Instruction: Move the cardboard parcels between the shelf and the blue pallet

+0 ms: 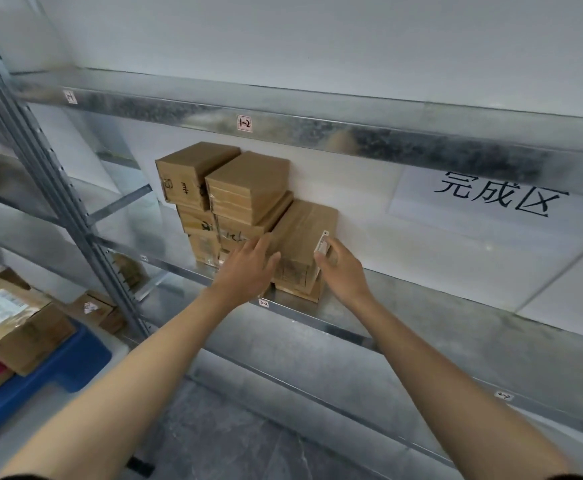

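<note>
Parcel (pixel 304 226) sits tilted at the shelf's (pixel 421 317) front edge, against the stack (pixel 245 188); your left hand (pixel 248 271) lies flat-fingered on its left side, your right hand (pixel 342 271) curls round its right edge; pull unevenly and the leaning stack could topple off that edge.

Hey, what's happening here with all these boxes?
A person is reaching into a metal shelf where cardboard parcels are stacked against the back wall. The left hand, fingers straight, reaches to the front of the rightmost parcel. The right hand pinches a small white object at that parcel's top edge. More parcels sit on the blue pallet at lower left.
</note>
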